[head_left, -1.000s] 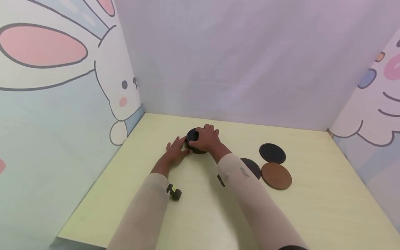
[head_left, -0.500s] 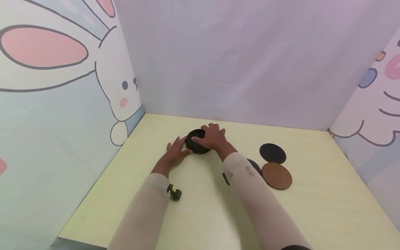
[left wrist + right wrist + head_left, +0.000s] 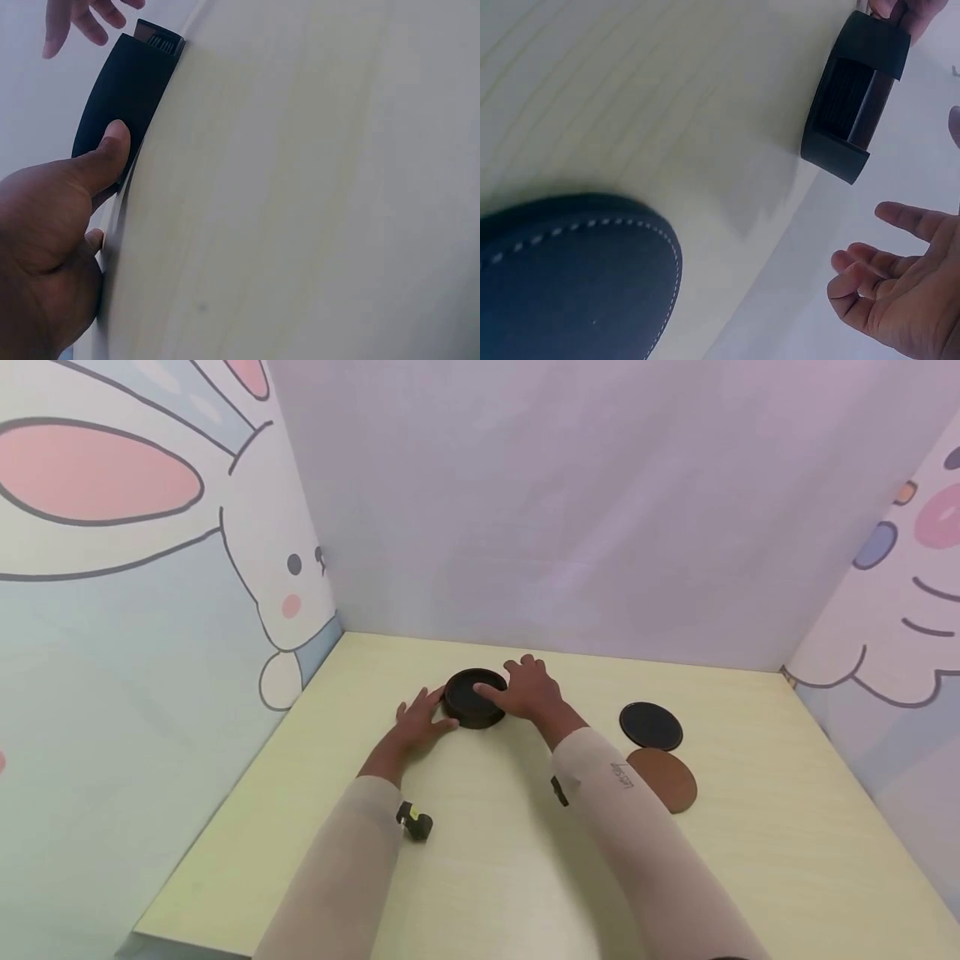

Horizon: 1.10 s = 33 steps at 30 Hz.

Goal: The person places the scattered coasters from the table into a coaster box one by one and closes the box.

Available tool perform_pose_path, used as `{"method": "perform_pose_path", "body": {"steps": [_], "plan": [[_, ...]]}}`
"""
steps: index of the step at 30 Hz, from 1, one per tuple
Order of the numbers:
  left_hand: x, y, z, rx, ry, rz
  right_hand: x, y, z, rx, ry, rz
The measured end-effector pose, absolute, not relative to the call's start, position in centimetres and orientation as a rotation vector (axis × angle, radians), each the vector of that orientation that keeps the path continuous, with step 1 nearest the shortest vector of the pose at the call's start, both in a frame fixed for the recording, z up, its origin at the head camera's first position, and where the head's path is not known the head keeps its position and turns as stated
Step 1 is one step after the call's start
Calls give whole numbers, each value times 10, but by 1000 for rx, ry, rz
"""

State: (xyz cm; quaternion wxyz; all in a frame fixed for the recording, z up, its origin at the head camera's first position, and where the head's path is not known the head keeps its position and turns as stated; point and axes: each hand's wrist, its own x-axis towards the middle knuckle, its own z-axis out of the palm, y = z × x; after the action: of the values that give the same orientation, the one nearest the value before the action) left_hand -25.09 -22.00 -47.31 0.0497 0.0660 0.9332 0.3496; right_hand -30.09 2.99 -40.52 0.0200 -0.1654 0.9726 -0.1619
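The coaster holder [image 3: 476,697] is a round, black, shallow tub with a gap in its wall, standing on the pale table [image 3: 480,860] near the back left. The left hand [image 3: 417,720] presses its thumb on the holder's side, grip relaxed. The right hand [image 3: 531,689] hovers just beside it, fingers spread, grasping nothing.

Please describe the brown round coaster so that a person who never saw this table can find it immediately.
Look at the pale yellow table and go to its right half, beside the person's right sleeve. Two flat discs lie there close together; the brown coaster is the nearer one, partly hidden by the sleeve. It alone is brown: the black coaster lies just behind it.
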Motion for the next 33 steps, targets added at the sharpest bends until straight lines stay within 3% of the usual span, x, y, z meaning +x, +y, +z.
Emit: {"method": "perform_pose_path", "body": {"steps": [33], "plan": [[-254,-222,-476,207,2849,1004,-252,95,-391,-452,2781,-390]]}}
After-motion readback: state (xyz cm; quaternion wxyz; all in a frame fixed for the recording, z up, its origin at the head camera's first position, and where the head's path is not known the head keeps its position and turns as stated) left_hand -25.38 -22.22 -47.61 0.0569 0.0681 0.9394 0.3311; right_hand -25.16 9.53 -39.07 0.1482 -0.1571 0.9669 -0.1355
